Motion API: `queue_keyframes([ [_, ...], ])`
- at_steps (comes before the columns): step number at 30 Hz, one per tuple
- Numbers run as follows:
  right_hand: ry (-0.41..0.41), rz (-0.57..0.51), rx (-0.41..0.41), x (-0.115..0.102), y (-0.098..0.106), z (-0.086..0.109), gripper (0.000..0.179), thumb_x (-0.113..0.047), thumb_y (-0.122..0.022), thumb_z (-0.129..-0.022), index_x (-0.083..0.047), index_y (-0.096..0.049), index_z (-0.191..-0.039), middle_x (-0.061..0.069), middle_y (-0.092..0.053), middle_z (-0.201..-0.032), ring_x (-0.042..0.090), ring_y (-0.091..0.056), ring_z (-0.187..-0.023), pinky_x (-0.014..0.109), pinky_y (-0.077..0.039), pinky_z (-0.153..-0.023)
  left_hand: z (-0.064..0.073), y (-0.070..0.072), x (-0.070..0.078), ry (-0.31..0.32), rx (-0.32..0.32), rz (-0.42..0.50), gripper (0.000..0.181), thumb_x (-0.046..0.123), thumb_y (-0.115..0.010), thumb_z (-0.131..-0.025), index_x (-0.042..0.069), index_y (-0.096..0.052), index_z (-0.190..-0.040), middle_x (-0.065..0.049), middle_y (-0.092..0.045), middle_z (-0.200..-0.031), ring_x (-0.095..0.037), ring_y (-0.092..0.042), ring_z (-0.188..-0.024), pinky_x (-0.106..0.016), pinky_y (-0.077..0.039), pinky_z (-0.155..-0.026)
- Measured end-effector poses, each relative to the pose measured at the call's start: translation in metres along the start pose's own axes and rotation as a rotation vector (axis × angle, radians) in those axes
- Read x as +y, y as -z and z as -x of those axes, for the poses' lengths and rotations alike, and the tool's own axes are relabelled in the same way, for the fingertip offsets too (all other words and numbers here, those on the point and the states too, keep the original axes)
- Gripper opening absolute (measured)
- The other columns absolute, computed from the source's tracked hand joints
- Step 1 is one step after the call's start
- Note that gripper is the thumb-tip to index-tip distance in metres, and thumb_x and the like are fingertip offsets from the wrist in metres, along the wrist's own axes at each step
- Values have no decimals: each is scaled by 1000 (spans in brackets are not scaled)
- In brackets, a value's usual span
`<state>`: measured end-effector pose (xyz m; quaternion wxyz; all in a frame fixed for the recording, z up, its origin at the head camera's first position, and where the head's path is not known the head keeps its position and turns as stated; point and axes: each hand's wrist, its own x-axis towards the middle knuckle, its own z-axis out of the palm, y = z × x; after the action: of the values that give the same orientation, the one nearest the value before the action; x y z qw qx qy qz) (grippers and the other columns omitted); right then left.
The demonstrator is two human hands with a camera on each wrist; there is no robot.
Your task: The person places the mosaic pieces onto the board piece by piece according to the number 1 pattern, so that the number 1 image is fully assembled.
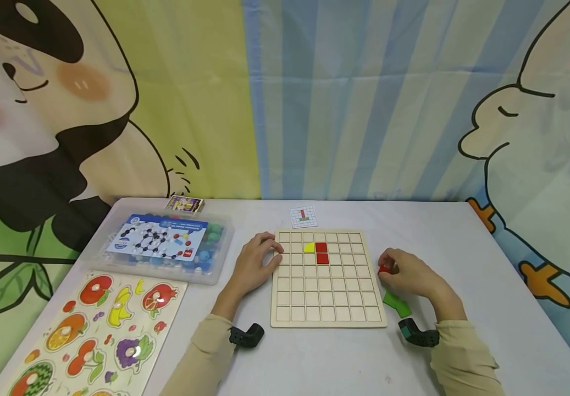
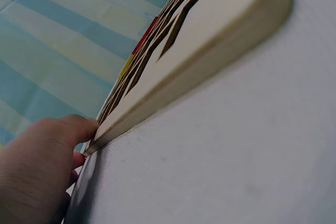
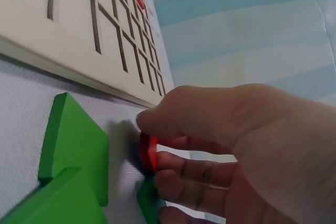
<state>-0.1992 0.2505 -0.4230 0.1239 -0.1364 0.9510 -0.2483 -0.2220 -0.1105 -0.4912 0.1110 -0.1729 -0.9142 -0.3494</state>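
A wooden grid board [image 1: 329, 324] lies on the table with one yellow tile [image 1: 309, 247] and two red tiles [image 1: 321, 258] in its upper squares. My left hand [image 1: 254, 264] holds the board's left edge; in the left wrist view the thumb [image 2: 79, 127] meets the rim and a fingertip shows just below. Right of the board, my right hand [image 1: 410, 275] pinches a small red tile [image 3: 148, 151] between thumb and fingers. Below that hand lie green tiles [image 1: 396, 304]; in the right wrist view, another green piece [image 3: 149, 200] is right under the fingertips.
A small pattern card [image 1: 303, 217] lies behind the board. On the left are a clear plastic box [image 1: 222, 250] of coloured balls, a small printed box [image 1: 184, 204] behind it, and a fruit puzzle board [image 1: 131, 324]. A printed curtain [image 1: 354, 110] hangs behind the table.
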Motion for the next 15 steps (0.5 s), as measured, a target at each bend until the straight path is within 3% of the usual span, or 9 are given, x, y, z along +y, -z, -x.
queue_keyframes([
  [10,0,-43,128,4,-3,-3,27,-14,-59,-87,-4,-55,-112,8,-56,-92,17,-51,-73,28,-43,-59,-1,-1,-1,-8,-1,-5,8,24,-64,-88,24,-64,-95,-4,-53,-129,-24,-48,-125,-54,-34,-103],
  [15,39,-29,176,2,-5,-6,25,-19,-57,-91,-8,-61,-113,7,-57,-92,16,-51,-75,28,-43,-61,-1,-1,-1,0,-4,-1,7,24,-64,-88,24,-64,-95,-4,-52,-130,-24,-48,-126,-53,-34,-104],
])
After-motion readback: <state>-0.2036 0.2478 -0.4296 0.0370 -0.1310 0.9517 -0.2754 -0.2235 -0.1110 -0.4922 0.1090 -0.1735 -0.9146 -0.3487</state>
